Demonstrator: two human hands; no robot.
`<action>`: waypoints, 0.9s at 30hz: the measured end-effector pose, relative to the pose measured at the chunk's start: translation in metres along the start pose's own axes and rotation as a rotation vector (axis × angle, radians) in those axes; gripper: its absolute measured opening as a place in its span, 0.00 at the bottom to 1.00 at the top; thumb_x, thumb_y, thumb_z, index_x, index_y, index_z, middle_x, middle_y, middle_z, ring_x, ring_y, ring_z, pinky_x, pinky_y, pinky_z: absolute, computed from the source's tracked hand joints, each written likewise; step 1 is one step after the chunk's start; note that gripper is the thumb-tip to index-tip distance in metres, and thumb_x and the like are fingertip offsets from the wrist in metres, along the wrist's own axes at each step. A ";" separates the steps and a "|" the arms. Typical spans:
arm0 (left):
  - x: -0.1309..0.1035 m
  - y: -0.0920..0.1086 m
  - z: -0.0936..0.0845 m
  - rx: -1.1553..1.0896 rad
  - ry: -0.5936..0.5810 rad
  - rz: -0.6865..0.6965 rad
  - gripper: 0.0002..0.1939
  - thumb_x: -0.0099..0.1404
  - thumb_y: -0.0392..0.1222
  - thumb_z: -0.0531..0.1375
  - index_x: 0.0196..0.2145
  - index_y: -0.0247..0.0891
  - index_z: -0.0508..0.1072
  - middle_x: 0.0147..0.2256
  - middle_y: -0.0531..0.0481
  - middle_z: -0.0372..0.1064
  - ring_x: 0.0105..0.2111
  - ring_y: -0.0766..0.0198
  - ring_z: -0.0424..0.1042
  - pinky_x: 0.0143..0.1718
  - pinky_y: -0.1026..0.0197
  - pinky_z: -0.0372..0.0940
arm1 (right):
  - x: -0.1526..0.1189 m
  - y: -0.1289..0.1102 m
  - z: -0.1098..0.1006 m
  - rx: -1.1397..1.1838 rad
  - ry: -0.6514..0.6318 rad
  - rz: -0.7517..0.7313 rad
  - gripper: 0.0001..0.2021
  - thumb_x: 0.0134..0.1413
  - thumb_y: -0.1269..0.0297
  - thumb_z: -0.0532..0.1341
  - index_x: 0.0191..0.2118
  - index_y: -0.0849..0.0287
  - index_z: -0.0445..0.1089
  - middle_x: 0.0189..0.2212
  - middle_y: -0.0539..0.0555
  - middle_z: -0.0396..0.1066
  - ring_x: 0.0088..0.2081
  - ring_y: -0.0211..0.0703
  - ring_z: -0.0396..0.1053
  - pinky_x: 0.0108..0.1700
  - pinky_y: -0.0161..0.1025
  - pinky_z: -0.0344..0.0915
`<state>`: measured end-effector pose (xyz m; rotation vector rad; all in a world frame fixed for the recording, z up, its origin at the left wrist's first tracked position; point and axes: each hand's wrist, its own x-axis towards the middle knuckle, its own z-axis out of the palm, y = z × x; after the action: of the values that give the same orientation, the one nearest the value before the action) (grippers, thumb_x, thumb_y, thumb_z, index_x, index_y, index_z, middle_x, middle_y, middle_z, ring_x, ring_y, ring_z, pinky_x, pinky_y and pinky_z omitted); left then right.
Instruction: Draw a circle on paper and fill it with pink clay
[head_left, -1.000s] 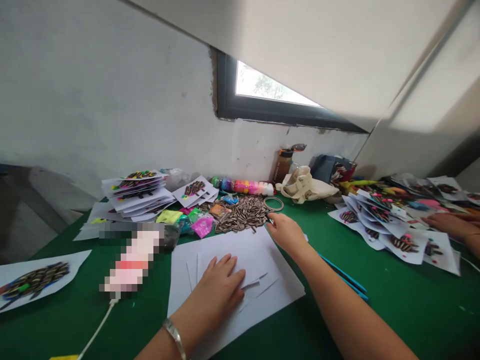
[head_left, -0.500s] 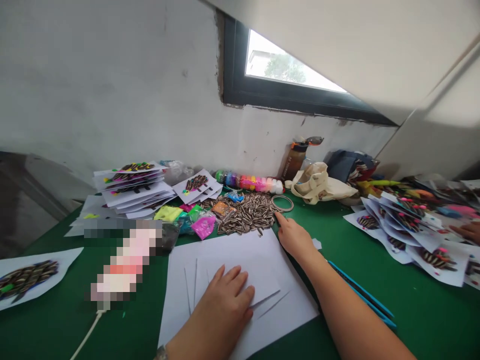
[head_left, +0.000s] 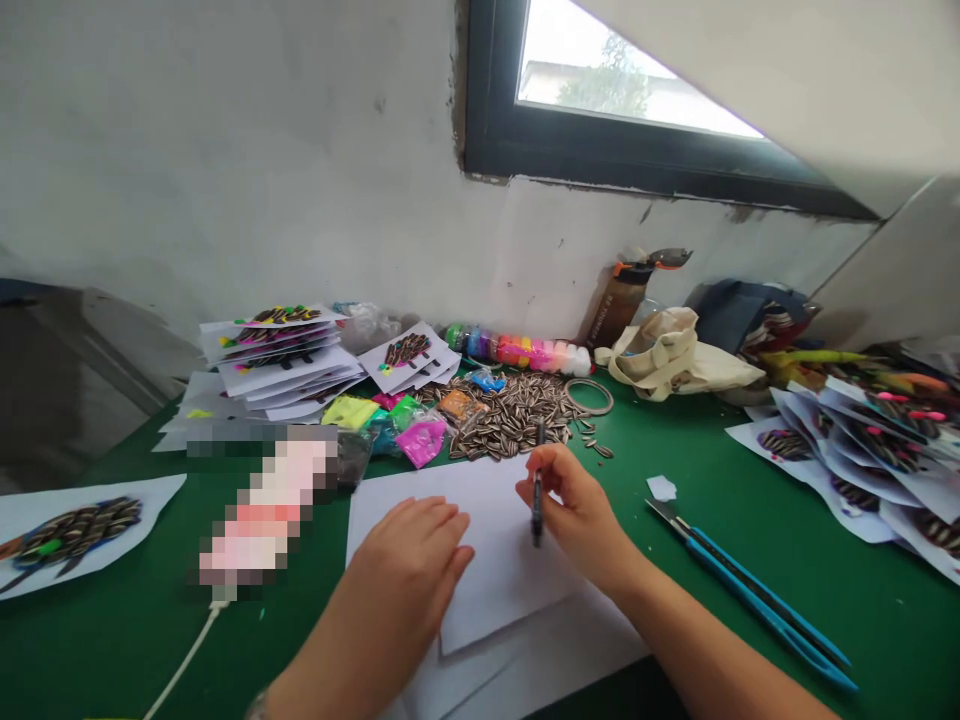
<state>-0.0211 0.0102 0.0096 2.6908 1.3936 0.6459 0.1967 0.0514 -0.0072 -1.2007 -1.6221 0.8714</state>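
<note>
Standing nearly upright right of centre in the frame, the pen (head_left: 537, 522) is pinched between the thumb and fingers of the right hand (head_left: 576, 502). Its upper end is seen above the forefinger, and its lower end is pointed down over the paper (head_left: 506, 590); whether the sheet is touched by it cannot be told. The fingers of that hand are drawn in narrowly around the barrel. At the centre, the left hand (head_left: 409, 560) is spread palm down over the left part of the paper, its fingers stretched out and held close together, the thumb edge turned towards the pen but well apart from it. Further sheets are seen under the top one at bottom centre.

Just beyond the paper, seeds (head_left: 514, 415) are heaped near mid-frame, with packets (head_left: 420, 442) grouped at their left and a ring (head_left: 611, 400) laid at their right. A blue-handled tool (head_left: 706, 550) is placed on the green table (head_left: 735, 500) at lower right, a paper scrap (head_left: 661, 488) near its tip. Cards (head_left: 285, 375) are stacked at left.
</note>
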 end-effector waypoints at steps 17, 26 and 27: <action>0.002 -0.002 -0.007 -0.030 -0.571 -0.306 0.34 0.56 0.45 0.64 0.60 0.47 0.63 0.64 0.42 0.53 0.64 0.41 0.49 0.60 0.32 0.47 | -0.004 0.002 0.010 0.216 -0.089 0.314 0.04 0.49 0.64 0.59 0.31 0.56 0.64 0.17 0.42 0.58 0.19 0.33 0.56 0.22 0.31 0.52; 0.002 0.002 -0.010 -0.057 -0.573 -0.338 0.34 0.57 0.45 0.64 0.60 0.42 0.63 0.64 0.40 0.53 0.64 0.41 0.48 0.60 0.32 0.47 | -0.013 -0.002 0.021 0.083 -0.174 0.199 0.01 0.45 0.69 0.58 0.28 0.58 0.67 0.21 0.46 0.65 0.23 0.35 0.61 0.24 0.32 0.56; 0.002 0.002 -0.009 -0.062 -0.568 -0.337 0.34 0.57 0.45 0.64 0.60 0.42 0.63 0.64 0.40 0.53 0.64 0.40 0.48 0.60 0.32 0.47 | -0.011 -0.002 0.020 0.081 -0.152 0.213 0.01 0.46 0.68 0.58 0.28 0.58 0.66 0.21 0.46 0.65 0.23 0.35 0.61 0.24 0.32 0.56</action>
<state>-0.0224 0.0092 0.0193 2.2396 1.5496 -0.0973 0.1783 0.0393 -0.0149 -1.2925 -1.5807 1.1766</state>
